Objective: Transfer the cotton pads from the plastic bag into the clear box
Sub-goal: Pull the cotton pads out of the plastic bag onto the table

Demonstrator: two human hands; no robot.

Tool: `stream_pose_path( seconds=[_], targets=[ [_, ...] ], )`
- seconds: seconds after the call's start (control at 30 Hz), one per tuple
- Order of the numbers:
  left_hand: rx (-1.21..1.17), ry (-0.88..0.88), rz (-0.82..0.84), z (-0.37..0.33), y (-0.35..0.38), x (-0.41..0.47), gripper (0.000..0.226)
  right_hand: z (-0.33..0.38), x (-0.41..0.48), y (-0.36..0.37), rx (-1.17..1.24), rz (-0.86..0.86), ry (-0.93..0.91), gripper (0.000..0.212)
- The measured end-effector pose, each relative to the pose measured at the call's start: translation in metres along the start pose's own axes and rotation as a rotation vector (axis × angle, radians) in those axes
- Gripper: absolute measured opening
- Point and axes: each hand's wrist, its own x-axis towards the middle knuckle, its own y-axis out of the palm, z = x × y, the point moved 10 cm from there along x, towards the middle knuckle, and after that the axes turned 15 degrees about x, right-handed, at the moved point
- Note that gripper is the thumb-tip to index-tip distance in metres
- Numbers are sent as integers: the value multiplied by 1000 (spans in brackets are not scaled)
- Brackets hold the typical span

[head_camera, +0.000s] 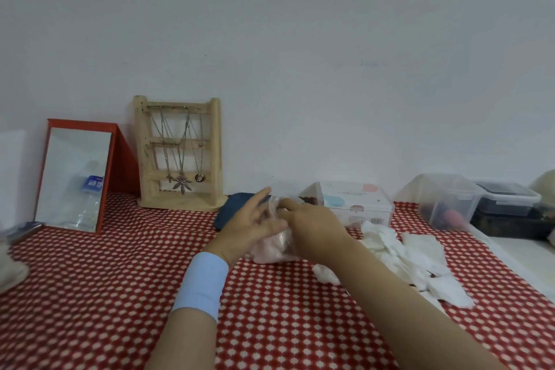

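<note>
Holding the plastic bag of cotton pads low and right of the wooden jewellery rack, my left hand and right hand both pinch its mouth, which I should spread gently before lifting pads toward the clear box farther right of the rack.

Nothing legible: blurred print and a barcode on the white carton, blurred blue label in the mirror.

Dim, even light; soft blur; bowed edges
</note>
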Motion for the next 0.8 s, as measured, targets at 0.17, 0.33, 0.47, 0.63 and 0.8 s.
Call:
stream_pose_path(
  seconds=[0.17,0.33,0.47,0.63,0.8],
  targets=[
    [550,-1,186,7,23,1,135,-18,9,-6,54,4,181,23],
    [900,109,-134,-23,12,9,85,-42,-10,-26,359,-170,159,13],
    [1054,69,-257,-44,10,7,53,-66,-35,-47,542,-279,160,25],
    [1123,-28,-97,-25,23,22,78,-83,-67,-86,522,-362,124,26],
    [1201,-130,236,-34,43,4,142,-106,-92,-83,261,-155,217,49]
  ],
)
